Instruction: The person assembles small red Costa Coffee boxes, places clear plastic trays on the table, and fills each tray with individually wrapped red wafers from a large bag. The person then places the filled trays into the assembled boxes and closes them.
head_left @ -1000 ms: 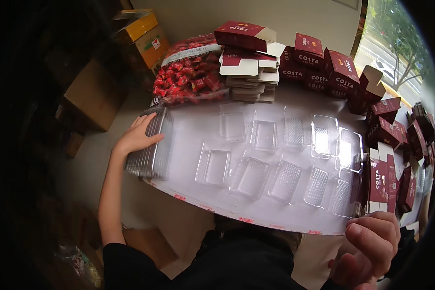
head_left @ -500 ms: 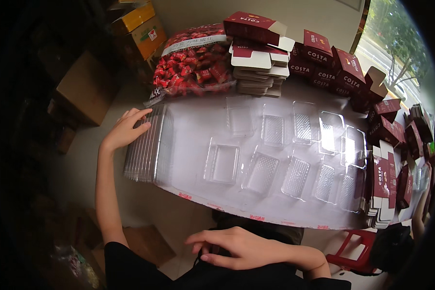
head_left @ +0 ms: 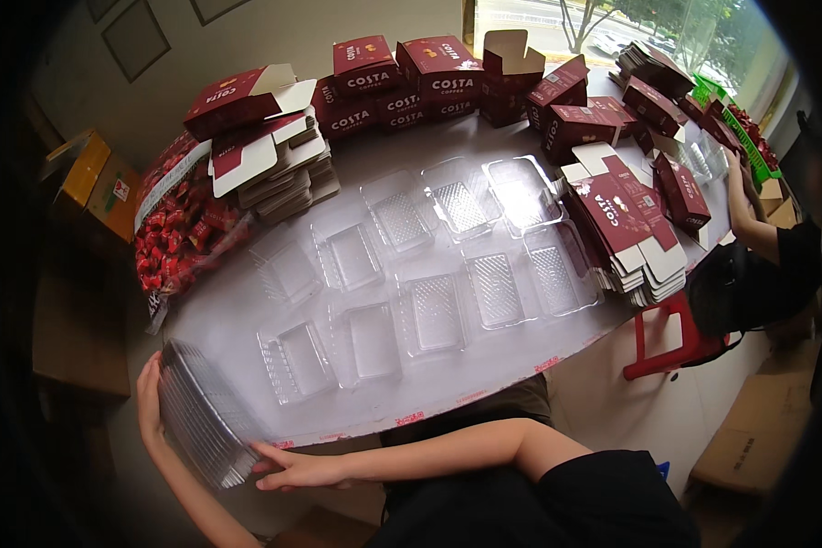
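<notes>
At the table's left corner stands a stack of nested clear plastic trays [head_left: 205, 416], reaching past the edge. My left hand [head_left: 150, 395] grips its outer side, with some fingertips hidden behind it. The fingers of my right hand [head_left: 300, 468] are stretched out and apart at the near end of the stack, seeming to touch it. Two rough rows of single clear trays lie on the white table, among them one tray [head_left: 297, 361] closest to the stack and another [head_left: 372, 340] beside it. I see nothing inside these trays.
Behind the trays are a bag of red-wrapped sweets [head_left: 187, 228], flattened maroon cartons [head_left: 288, 173] and formed maroon boxes [head_left: 438, 73]. More flat cartons [head_left: 626, 215] lie at the right. Beyond sit a green basket [head_left: 749, 142], a red stool [head_left: 658, 338] and another person's arm [head_left: 744, 201].
The view has swung to the right. My right hand has moved from before my body to the near end of the tray stack. My left hand has shifted from the stack's top to its outer side.
</notes>
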Demonstrator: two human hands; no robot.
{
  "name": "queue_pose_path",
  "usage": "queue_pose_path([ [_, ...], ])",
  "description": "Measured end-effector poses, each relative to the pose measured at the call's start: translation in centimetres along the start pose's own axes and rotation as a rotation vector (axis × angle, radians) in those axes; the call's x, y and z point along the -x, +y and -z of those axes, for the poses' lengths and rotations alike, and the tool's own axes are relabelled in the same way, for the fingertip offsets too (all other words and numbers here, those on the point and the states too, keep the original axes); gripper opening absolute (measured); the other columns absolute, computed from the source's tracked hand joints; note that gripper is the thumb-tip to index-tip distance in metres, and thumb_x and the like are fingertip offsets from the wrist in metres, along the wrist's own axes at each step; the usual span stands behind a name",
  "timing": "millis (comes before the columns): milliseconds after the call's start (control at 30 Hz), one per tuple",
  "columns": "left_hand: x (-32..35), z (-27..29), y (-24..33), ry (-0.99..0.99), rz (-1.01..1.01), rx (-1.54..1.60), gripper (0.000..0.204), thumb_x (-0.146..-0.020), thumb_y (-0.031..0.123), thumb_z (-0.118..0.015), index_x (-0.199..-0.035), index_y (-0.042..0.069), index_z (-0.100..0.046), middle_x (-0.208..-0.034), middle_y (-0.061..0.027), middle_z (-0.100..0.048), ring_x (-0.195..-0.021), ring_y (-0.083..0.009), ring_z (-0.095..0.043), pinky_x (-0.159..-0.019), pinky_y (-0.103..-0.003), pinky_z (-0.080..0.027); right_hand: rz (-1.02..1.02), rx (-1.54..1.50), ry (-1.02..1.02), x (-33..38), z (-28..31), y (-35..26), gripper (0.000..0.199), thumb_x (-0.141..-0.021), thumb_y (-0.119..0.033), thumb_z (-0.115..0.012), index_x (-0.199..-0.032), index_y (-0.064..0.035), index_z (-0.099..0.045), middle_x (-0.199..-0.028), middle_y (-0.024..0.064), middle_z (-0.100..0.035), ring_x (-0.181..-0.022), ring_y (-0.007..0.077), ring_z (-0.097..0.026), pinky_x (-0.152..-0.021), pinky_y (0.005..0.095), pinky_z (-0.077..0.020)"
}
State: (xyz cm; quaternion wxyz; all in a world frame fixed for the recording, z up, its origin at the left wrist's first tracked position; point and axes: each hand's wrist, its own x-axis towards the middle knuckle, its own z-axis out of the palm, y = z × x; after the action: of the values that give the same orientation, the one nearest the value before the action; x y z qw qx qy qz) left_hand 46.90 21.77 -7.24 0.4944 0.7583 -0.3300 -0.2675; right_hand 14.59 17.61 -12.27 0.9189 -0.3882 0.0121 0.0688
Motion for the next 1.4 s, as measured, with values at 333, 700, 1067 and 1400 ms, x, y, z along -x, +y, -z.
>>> queue_pose_path([
  [333,18.4,-2.2,-6.4,0.540,0.072,0.592,0.053,-0.092,0.032,-0.047,-0.135,0.004,-0.035,-0.131,-0.0105,-0.043,-0.119,-0.0225,-0.043,-0.099,-0.036,-0.035,0.269,1.064,0.098,3.4,-1.1,-2.4,0.077,-0.084,-0.043,-0.057,-0.142,-0.0087,-0.020,-0.101,0.0127,-0.041,-0.095,0.0262,-0.042,-0.081,0.0380,-0.0344],
  [700,23.7,-20.3,3.4,-0.061,-0.115,1.080,0.055,-0.090,0.034,-0.050,-0.133,0.004,-0.032,-0.129,-0.0116,-0.043,-0.118,-0.0243,-0.044,-0.097,-0.038,-0.037,1.004,1.222,-0.026,9.3,-5.7,-7.7,0.026,-0.080,-0.014,-0.058,-0.103,-0.0020,-0.059,-0.101,0.0122,-0.047,-0.103,0.0275,-0.046,-0.103,0.0549,-0.0236],
  [1067,15.2,-23.7,13.2,-0.343,-0.241,0.771,0.055,-0.091,0.036,-0.052,-0.130,0.005,-0.029,-0.124,-0.0099,-0.045,-0.115,-0.0183,-0.045,-0.097,-0.032,-0.037,0.621,0.137,0.237,22.5,0.9,-12.8,0.083,-0.076,-0.032,-0.060,-0.144,-0.0118,-0.015,-0.146,0.0146,-0.016,-0.135,0.0283,-0.017,-0.106,0.0430,-0.0233],
  [1400,1.4,-41.3,31.1,-1.097,0.063,0.656,0.049,-0.090,0.035,-0.050,-0.130,0.012,-0.034,-0.116,-0.0058,-0.053,-0.097,-0.0193,-0.056,-0.081,-0.036,-0.048,0.965,-0.086,0.833,35.9,2.2,-26.1,0.060,-0.087,-0.042,-0.042,-0.129,0.0009,-0.038,-0.130,0.0230,-0.041,-0.119,0.0379,-0.043,-0.095,0.0571,-0.0371],
])
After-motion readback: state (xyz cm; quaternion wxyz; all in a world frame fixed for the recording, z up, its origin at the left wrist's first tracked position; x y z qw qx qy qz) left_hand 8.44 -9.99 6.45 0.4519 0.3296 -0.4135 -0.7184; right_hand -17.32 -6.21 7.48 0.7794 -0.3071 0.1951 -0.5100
